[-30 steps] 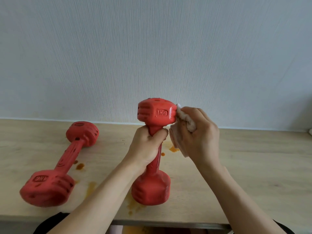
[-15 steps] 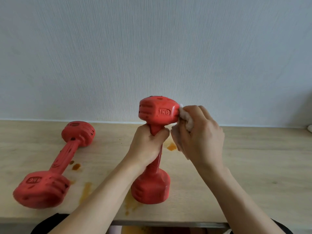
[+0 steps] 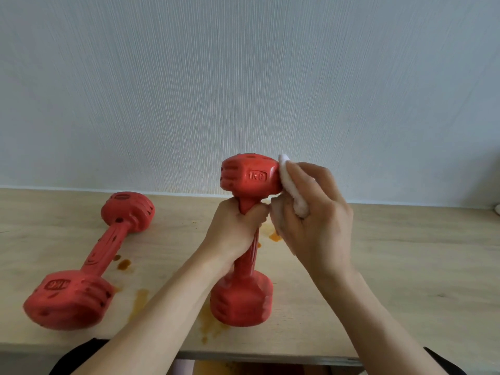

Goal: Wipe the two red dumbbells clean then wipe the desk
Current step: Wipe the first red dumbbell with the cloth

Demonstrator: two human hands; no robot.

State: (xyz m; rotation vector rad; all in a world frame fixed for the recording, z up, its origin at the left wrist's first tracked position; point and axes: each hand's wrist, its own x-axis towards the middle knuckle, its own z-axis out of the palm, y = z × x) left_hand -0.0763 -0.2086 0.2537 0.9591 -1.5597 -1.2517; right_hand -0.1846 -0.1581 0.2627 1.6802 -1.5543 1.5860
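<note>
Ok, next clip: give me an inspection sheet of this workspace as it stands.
Surface: light wooden desk, orange-brown stains around both dumbbells.
Job's things: upright red dumbbell standing on its lower head; second red dumbbell lying at the left, dark spots on it; white wipe pressed on the upright one's top head.
Clutter: nothing seen.
Hands: left hand grips the upright dumbbell's handle; right hand holds the wipe.
Cables: nothing seen.
Surroundings: pale textured wall behind the desk.

The upright dumbbell (image 3: 250, 239) bears raised "1KG" on its top head. The lying dumbbell (image 3: 89, 262) shows "1KG" upside down on its near head.
</note>
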